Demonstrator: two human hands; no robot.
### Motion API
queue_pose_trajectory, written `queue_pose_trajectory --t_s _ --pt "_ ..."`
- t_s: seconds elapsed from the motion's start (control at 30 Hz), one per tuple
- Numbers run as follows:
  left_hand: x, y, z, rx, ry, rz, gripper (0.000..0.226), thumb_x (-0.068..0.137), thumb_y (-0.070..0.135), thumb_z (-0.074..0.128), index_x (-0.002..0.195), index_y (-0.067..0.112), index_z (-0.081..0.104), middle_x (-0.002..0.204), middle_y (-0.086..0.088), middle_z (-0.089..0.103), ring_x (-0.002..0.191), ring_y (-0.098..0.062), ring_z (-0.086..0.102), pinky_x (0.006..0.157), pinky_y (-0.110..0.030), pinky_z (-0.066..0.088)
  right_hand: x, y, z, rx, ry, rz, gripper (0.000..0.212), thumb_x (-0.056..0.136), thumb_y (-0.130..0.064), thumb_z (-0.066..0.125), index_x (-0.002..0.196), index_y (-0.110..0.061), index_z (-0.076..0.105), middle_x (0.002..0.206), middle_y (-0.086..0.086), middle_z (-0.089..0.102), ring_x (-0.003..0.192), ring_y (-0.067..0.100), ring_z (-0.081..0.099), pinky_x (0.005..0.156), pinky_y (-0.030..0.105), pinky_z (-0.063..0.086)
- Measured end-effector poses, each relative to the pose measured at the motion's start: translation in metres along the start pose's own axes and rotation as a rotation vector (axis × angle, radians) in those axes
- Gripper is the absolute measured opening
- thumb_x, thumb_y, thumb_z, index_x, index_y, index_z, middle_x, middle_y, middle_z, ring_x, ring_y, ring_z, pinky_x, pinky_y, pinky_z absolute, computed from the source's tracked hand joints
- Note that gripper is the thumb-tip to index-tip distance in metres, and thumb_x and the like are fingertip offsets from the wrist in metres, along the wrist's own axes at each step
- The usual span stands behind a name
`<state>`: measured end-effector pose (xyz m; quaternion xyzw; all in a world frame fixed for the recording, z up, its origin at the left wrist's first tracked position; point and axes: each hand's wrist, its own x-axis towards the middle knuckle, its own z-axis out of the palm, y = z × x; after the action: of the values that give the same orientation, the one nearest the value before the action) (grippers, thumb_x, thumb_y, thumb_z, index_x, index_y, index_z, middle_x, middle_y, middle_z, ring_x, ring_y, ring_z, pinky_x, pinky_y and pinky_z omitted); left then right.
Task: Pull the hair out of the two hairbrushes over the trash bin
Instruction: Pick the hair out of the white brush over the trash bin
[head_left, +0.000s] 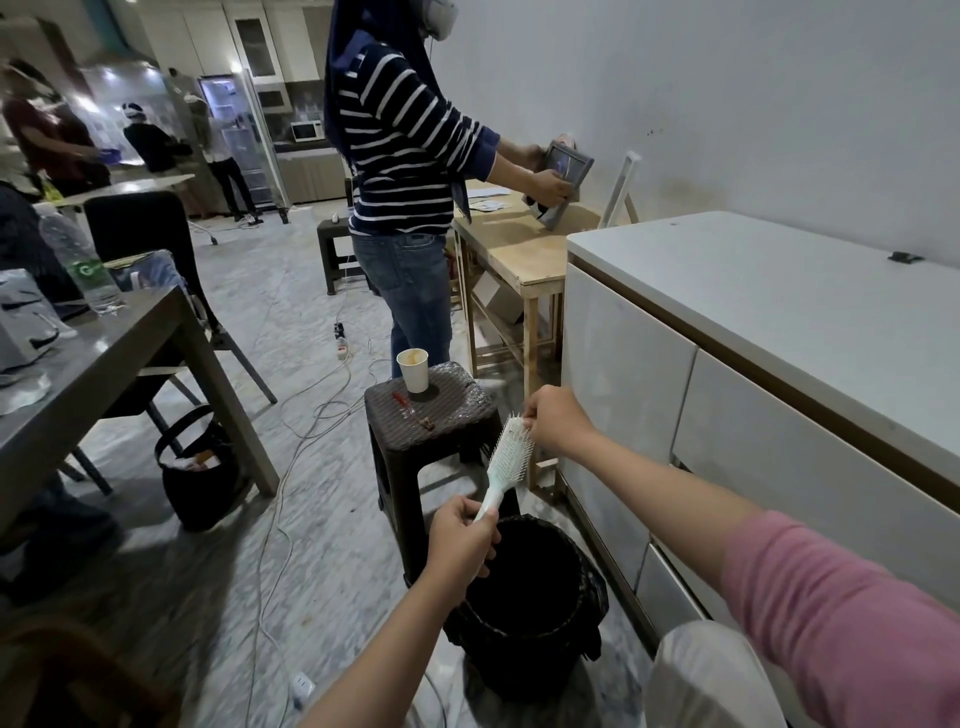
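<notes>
My left hand (462, 535) grips the handle of a pale mint hairbrush (506, 462), which tilts up and to the right above the rim of a black trash bin (524, 613) lined with a black bag. My right hand (556, 418) is at the brush's top end, its fingertips pinching at the white bristles. Any hair between the fingers is too fine to make out. A second hairbrush is not visible.
A dark wicker-pattern stool (431, 410) behind the bin carries a paper cup (414, 370) and a red-handled tool (410, 408). White cabinets (727, 415) stand right, a grey table (119, 364) left. Cables (311, 431) cross the floor. A person in a striped top (405, 156) stands ahead.
</notes>
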<state>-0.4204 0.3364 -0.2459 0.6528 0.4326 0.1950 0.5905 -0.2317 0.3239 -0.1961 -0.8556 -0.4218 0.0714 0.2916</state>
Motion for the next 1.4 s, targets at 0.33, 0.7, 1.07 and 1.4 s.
queue_pose_trajectory --t_s 0.33,0.7,1.07,1.4 --pt "0.009 -0.006 -0.002 -0.119 0.064 -0.216 0.019 0.095 0.013 0.052 0.076 0.007 0.049 0.069 -0.011 0.056 0.051 -0.019 0.047 0.042 -0.024 0.035 -0.015 0.012 0.002 0.191 -0.010 0.078 0.023 0.087 -0.006 0.065 0.065 -0.012 0.065 0.070 0.005 0.065 0.076 0.022 0.069 0.080 0.036 0.057" --pt "0.024 -0.015 -0.026 -0.408 0.349 -0.453 0.018 0.093 0.007 0.047 0.081 -0.002 0.057 0.068 -0.014 0.052 0.052 -0.022 0.044 0.046 -0.029 0.037 -0.014 0.038 -0.015 0.489 0.209 0.334 0.020 0.092 -0.007 0.058 0.072 -0.009 0.061 0.071 0.006 0.066 0.056 0.009 0.065 0.076 0.029 0.057" --pt "0.016 -0.006 -0.020 -0.410 0.273 -0.414 0.019 0.094 0.008 0.050 0.078 -0.001 0.057 0.068 -0.011 0.054 0.054 -0.020 0.048 0.047 -0.029 0.040 -0.017 0.030 -0.003 0.389 0.097 0.384 0.029 0.079 0.007 0.054 0.104 0.006 0.069 0.114 0.021 0.066 0.112 0.033 0.060 0.091 0.034 0.052" --pt "0.015 0.005 -0.018 -0.347 0.195 -0.279 0.016 0.096 0.015 0.052 0.087 0.003 0.058 0.075 -0.008 0.059 0.059 -0.016 0.052 0.051 -0.028 0.044 -0.014 0.026 -0.005 0.499 -0.032 0.352 0.041 0.088 -0.003 0.049 0.127 -0.008 0.059 0.135 0.008 0.057 0.128 0.024 0.049 0.105 0.031 0.038"
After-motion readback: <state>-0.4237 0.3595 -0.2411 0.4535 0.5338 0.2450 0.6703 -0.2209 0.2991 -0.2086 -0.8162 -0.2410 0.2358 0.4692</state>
